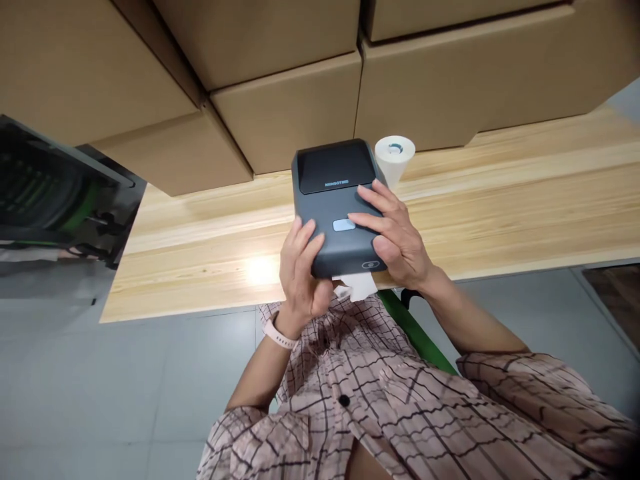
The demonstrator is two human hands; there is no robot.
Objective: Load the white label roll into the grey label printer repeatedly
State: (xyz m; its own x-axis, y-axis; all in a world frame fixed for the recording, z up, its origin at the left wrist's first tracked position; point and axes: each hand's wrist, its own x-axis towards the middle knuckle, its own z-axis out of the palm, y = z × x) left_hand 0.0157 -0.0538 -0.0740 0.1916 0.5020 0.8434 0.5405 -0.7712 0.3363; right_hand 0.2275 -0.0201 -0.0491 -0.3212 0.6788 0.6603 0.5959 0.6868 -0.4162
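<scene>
A dark grey label printer (333, 203) with a glossy black lid and a pale blue button (343, 225) is held over the near part of the table. My left hand (303, 270) grips its left front corner, fingers on top and thumb at the near edge. On the right side, my right hand (400, 243) grips the casing with its fingers lying over the top, one fingertip at the button. Crumpled white label paper (362, 286) sticks out from the printer's front. Just behind the printer on the right stands a white paper roll (395, 160).
Large cardboard boxes (295, 113) line the back of the light wood table (525, 207). A green chair edge (415, 330) shows beside my body. Dark equipment with a green part (55, 193) stands to the left, beyond the table's end.
</scene>
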